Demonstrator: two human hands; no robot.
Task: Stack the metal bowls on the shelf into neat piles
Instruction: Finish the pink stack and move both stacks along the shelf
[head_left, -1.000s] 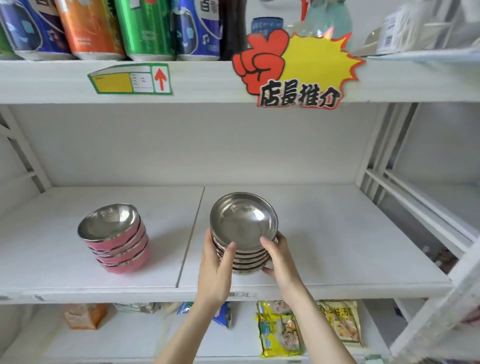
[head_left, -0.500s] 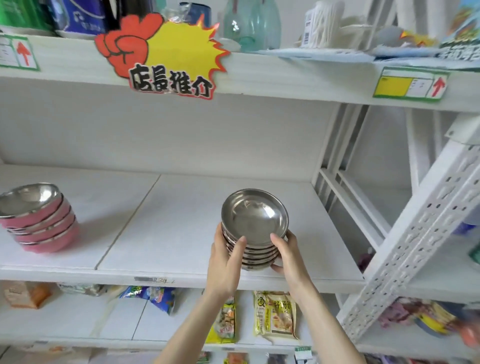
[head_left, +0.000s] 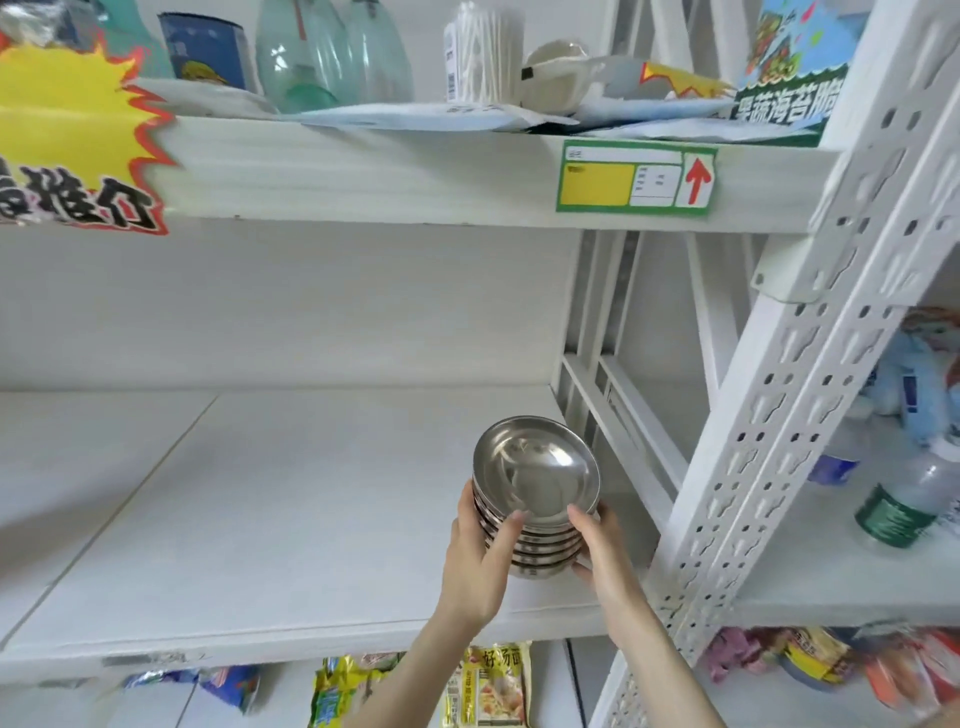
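A stack of metal bowls (head_left: 535, 499) sits right of centre in the lower half of the frame, held between two bare hands over the right end of the white shelf (head_left: 270, 519). The stack leans a little toward the left, its top bowl open toward the camera; whether its base touches the shelf board cannot be told. The left hand (head_left: 480, 566) wraps the left side of the stack, its grip clamped on the bowls with the thumb lying up along the near rims. The right hand (head_left: 605, 551) presses against the right side, its grip likewise closed on the stack, thumb at the top bowl's near edge. Both forearms rise from the bottom centre of the frame. Just right of the bowls stands a white perforated upright (head_left: 779, 415) of the rack, slanting toward the upper right. On the edge of the shelf above, upper right of centre, is a green and yellow price tag (head_left: 636, 177) with a red arrow; at the upper left a yellow starburst sign (head_left: 67, 145) hangs partly out of frame. Snack packets (head_left: 488, 686) lie on the lower shelf at bottom centre.
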